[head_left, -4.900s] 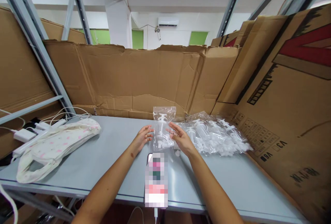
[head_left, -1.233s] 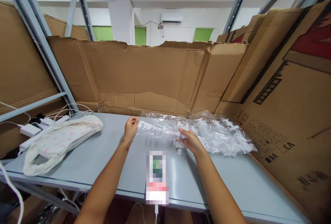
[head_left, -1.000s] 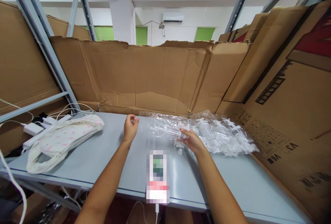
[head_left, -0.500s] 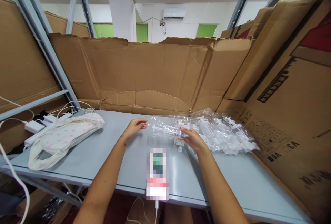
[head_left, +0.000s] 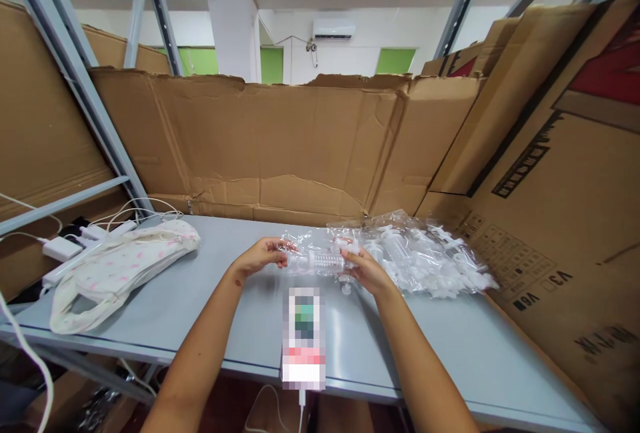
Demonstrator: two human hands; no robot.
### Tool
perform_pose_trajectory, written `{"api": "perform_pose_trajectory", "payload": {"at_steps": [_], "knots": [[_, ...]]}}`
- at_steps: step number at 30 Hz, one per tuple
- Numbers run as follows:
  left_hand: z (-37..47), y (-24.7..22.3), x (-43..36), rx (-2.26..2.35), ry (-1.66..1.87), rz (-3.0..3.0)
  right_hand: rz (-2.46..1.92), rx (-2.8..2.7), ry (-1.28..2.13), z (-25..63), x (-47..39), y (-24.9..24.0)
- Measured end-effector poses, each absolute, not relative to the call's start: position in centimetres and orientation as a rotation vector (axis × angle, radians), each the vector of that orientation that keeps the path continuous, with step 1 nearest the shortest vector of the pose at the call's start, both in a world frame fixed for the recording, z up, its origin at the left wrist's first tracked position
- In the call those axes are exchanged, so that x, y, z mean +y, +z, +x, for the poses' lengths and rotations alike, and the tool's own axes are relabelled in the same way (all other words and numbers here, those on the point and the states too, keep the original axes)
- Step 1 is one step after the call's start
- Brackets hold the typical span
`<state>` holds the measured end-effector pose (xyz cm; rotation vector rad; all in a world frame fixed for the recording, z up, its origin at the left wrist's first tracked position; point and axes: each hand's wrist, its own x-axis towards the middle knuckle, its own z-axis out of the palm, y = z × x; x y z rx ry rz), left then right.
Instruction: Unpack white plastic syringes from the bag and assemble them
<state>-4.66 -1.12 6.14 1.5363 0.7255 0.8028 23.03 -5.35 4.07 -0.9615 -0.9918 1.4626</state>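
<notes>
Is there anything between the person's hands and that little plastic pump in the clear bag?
Only the bag. The left hand and the right hand grip the clear bag at either end, so its film lies between the fingers and the plastic pump inside. Nothing else visible intervenes.

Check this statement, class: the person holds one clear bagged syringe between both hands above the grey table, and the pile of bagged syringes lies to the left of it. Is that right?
One detail is wrong. The head view shows the pile of bagged syringes lying to the right, not the left. The rest stands: the left hand and right hand hold the bagged syringe above the grey table.
</notes>
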Motion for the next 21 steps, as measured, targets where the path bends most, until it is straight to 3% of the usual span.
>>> {"api": "perform_pose_trajectory", "payload": {"at_steps": [10, 16, 21], "knots": [[-3.9, 5.8, -1.2, 0.889, 0.706, 1.725, -0.913, -0.943, 1.442, 22.9, -4.9, 3.4], [-3.8, 6.0, -0.9, 1.045, 1.537, 1.946, -0.886, -0.825, 1.417, 23.8, -4.5, 3.3], [-4.9, 6.1, -0.2, 1.028, 1.792, 1.862, -0.842, -0.748, 1.407, 24.8, -4.5, 3.7]]}}
